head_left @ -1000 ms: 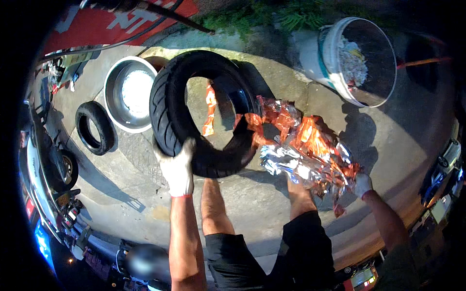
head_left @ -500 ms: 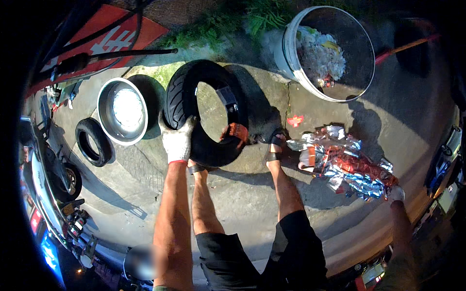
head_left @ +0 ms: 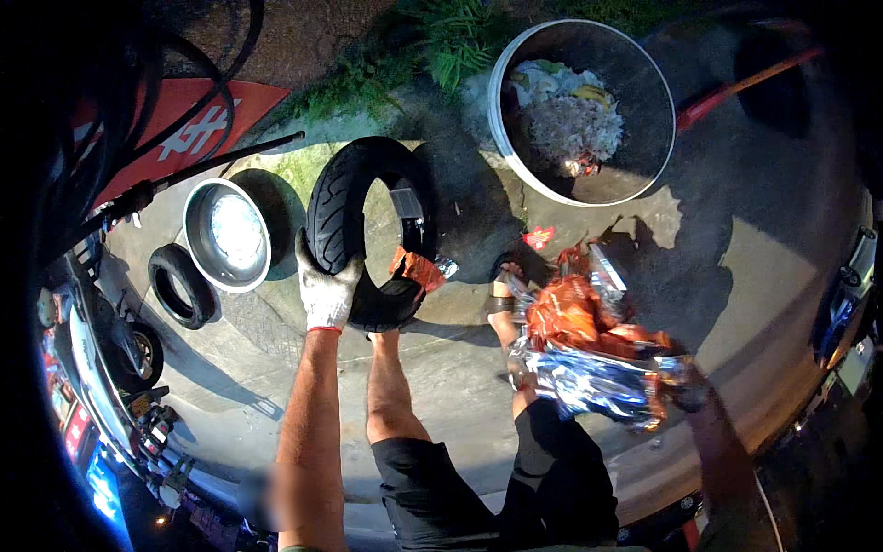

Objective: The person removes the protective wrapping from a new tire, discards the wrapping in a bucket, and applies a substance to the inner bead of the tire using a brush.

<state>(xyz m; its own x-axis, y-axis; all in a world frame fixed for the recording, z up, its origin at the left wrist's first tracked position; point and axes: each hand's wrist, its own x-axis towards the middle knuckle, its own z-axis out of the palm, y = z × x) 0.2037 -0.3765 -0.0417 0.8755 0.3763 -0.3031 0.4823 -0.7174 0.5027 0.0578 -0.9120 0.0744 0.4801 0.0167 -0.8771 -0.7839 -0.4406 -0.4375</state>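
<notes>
My left hand [head_left: 326, 290], in a white glove with a red cuff, grips the left tread of a black scooter tyre [head_left: 333, 207]. The tyre stands tilted in front of my feet. A torn orange and silver wrapper piece [head_left: 418, 269] clings to its lower right side. My right hand [head_left: 686, 391], partly dark and smeared by motion, holds the right end of a crumpled bundle of orange and silver plastic wrapping [head_left: 589, 336]. That bundle hangs over my right leg and partly hides the sandalled foot.
A white bucket [head_left: 498, 120] holding shredded plastic stands at the far right of the tyre. Left of the tyre are a bright metal basin [head_left: 194, 221] and a smaller tyre [head_left: 166, 287]. A motorbike [head_left: 97, 368] is at the left edge. A red scrap [head_left: 538, 237] lies on the concrete.
The wrapping bundle has swung left and towards me with my right hand, bunching up over my right leg. The tyre has turned and tilted slightly in my left hand's hold.
</notes>
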